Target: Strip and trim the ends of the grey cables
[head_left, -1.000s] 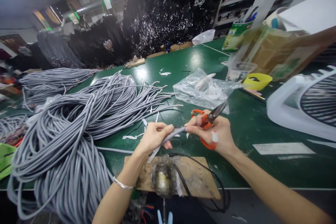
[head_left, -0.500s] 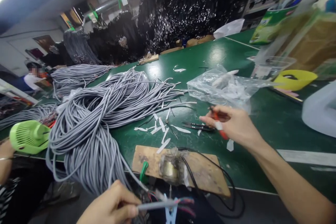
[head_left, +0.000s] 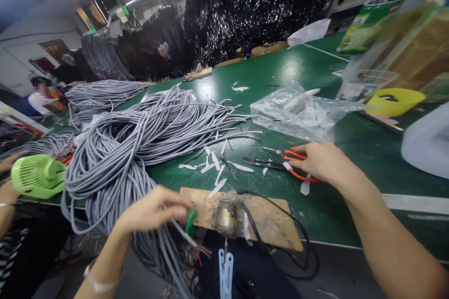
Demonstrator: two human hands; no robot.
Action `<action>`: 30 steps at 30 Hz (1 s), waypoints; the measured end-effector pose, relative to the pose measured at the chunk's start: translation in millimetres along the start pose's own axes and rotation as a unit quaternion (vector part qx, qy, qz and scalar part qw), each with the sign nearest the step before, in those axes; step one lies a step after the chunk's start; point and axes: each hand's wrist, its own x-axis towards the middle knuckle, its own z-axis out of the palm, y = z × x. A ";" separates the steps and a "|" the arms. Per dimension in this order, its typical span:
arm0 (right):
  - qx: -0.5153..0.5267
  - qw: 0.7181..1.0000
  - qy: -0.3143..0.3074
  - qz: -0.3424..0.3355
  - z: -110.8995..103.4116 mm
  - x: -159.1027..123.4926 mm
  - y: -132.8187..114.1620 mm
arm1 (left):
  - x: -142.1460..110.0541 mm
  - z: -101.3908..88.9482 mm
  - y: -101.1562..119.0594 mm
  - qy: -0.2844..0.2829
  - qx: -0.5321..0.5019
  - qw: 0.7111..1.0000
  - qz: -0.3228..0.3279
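My left hand (head_left: 150, 210) hovers at the near table edge over the big pile of grey cables (head_left: 122, 149), fingers stretched to the right and a little blurred. A grey cable end with bared coloured wires (head_left: 202, 250) hangs just below it, over the edge. My right hand (head_left: 322, 163) lies on the green table (head_left: 351, 149), fingers curled over the handles of orange scissors (head_left: 280, 164). The scissors lie flat, blades apart and pointing left. White sheath scraps (head_left: 215, 168) are scattered between the hands.
A wooden board with a solder pot (head_left: 224, 217) sits at the near edge, a black cord looping off it. Behind are a clear plastic bag (head_left: 301, 112), a yellow bowl (head_left: 396, 100) and a white fan (head_left: 428, 140). Another person's hands and a green fan (head_left: 35, 175) are at left.
My left hand rose from below the table edge to the cable pile and no longer pinches the cable end. My right hand set the scissors flat on the table.
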 end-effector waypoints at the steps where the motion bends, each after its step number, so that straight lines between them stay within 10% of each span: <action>1: -0.027 1.000 -0.007 0.011 -0.8 -0.1 -0.5 | 16.1 -12.3 -4.2 0.082 0.048 0.995 -0.019; 3: -0.099 0.995 -0.003 0.024 -1.2 -0.8 -8.9 | 52.2 -27.5 -17.6 0.239 0.199 0.946 -0.097; 8: -0.051 0.976 -0.016 -0.209 16.2 -0.7 -59.0 | 112.8 -23.2 -44.1 0.294 0.263 0.907 -0.147; 13: -0.074 0.921 -0.122 -0.363 43.3 16.6 -98.7 | 107.4 -20.8 -43.4 0.344 0.282 0.883 -0.147; 23: -0.057 0.938 -0.105 -0.325 52.1 21.3 -106.9 | 70.8 -62.1 -35.0 0.629 0.139 0.761 -0.079; 30: 0.092 0.980 -0.023 -0.175 33.1 22.0 -97.8 | 81.5 -52.9 44.0 0.477 0.090 0.845 0.223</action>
